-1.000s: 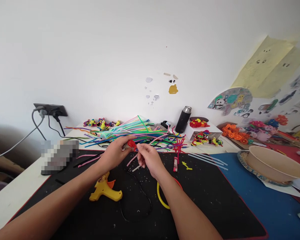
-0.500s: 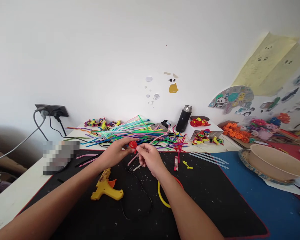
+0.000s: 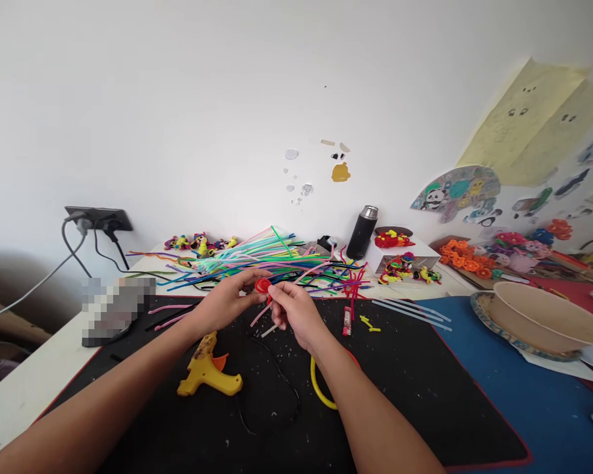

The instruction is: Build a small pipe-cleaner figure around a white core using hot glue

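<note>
A small red coiled piece (image 3: 263,285) is pinched between my two hands above the black mat (image 3: 405,395). My left hand (image 3: 231,299) grips its left side with thumb and forefinger. On its right side, the thumb and forefinger of my right hand (image 3: 295,309) press together, the other fingers curled. Pink and whitish stems lie just below the hands. Below my left hand rests a yellow glue gun (image 3: 208,370) with an orange trigger. A yellow and red ring (image 3: 319,385) is partly hidden by my right forearm.
Behind the hands lies a pile of colourful pipe cleaners (image 3: 247,253). A black bottle (image 3: 362,234) stands near the wall. Clear glue sticks (image 3: 415,311), a red lighter (image 3: 347,321) and yellow bits (image 3: 370,324) lie on the right. A beige bowl (image 3: 548,322) sits farther right.
The view has shifted slightly. Both hands keep their hold on the red piece, with only slight finger movement.
</note>
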`<move>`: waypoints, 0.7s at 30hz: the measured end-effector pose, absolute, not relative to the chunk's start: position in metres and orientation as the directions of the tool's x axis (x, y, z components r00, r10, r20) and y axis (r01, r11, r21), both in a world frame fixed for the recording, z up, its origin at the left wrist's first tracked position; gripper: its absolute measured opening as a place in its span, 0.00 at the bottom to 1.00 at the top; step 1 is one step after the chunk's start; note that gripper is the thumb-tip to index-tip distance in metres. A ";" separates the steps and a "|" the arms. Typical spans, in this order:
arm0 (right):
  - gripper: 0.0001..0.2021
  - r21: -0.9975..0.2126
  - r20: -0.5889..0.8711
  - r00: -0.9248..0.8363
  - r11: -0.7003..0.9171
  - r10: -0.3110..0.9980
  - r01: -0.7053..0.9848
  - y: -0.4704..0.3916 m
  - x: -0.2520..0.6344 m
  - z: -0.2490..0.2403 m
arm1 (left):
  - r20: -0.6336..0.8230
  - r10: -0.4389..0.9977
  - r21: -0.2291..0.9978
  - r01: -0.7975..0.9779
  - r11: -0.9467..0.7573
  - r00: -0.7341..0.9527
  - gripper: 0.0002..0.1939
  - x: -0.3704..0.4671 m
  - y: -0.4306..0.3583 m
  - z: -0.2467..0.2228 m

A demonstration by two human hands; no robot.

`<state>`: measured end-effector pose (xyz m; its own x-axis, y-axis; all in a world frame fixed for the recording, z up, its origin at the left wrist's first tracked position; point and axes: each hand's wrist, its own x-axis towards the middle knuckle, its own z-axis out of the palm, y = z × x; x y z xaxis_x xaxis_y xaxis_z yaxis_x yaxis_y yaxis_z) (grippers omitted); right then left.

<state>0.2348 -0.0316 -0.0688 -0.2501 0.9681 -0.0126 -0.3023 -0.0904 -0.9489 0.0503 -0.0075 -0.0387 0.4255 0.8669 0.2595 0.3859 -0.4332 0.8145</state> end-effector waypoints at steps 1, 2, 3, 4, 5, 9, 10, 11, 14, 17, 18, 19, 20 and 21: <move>0.19 -0.948 -0.012 -0.253 -0.091 0.967 -0.305 -0.032 0.235 -0.069 | 0.254 0.868 0.832 0.361 -0.421 0.427 0.23 0.051 -0.008 -0.039; 0.18 -0.947 -0.009 -0.255 -0.090 0.967 -0.309 -0.032 0.235 -0.068 | 0.253 0.868 0.845 0.339 -0.414 0.428 0.22 0.051 -0.008 -0.039; 0.18 -0.945 -0.006 -0.254 -0.089 0.967 -0.314 -0.032 0.235 -0.068 | 0.255 0.868 0.852 0.324 -0.410 0.427 0.21 0.051 -0.008 -0.039; 0.18 -0.944 -0.004 -0.251 -0.086 0.968 -0.319 -0.032 0.235 -0.067 | 0.255 0.867 0.857 0.315 -0.408 0.428 0.21 0.051 -0.008 -0.039; 0.17 -0.943 -0.003 -0.244 -0.084 0.970 -0.323 -0.032 0.236 -0.067 | 0.256 0.866 0.861 0.307 -0.406 0.429 0.21 0.051 -0.008 -0.039; 0.15 -0.938 -0.013 -0.205 -0.083 0.979 -0.336 -0.032 0.236 -0.065 | 0.248 0.858 0.876 0.275 -0.397 0.449 0.21 0.050 -0.008 -0.038; 0.15 -0.938 -0.016 -0.196 -0.082 0.980 -0.336 -0.032 0.236 -0.065 | 0.248 0.857 0.878 0.269 -0.396 0.452 0.21 0.050 -0.008 -0.038; 0.14 -0.937 -0.016 -0.188 -0.080 0.982 -0.339 -0.032 0.236 -0.064 | 0.249 0.856 0.879 0.265 -0.396 0.453 0.21 0.050 -0.008 -0.038; 0.15 -0.936 -0.016 -0.178 -0.077 0.984 -0.344 -0.032 0.236 -0.065 | 0.259 0.856 0.881 0.254 -0.399 0.447 0.20 0.050 -0.009 -0.037; 0.14 -0.934 -0.016 -0.179 -0.079 0.984 -0.348 -0.032 0.235 -0.064 | 0.253 0.864 0.893 0.240 -0.382 0.435 0.21 0.050 -0.009 -0.037; 0.13 -0.934 -0.019 -0.181 -0.082 0.983 -0.349 -0.032 0.235 -0.064 | 0.249 0.867 0.899 0.230 -0.372 0.431 0.21 0.049 -0.009 -0.037; 0.13 -0.933 -0.022 -0.180 -0.084 0.983 -0.349 -0.032 0.235 -0.064 | 0.245 0.870 0.907 0.217 -0.362 0.429 0.22 0.049 -0.008 -0.038; 0.13 -0.933 -0.025 -0.180 -0.087 0.983 -0.349 -0.032 0.235 -0.064 | 0.243 0.872 0.914 0.200 -0.352 0.426 0.22 0.049 -0.008 -0.038; 0.13 -0.932 -0.027 -0.179 -0.089 0.984 -0.350 -0.032 0.235 -0.063 | 0.242 0.873 0.921 0.184 -0.344 0.423 0.22 0.049 -0.008 -0.038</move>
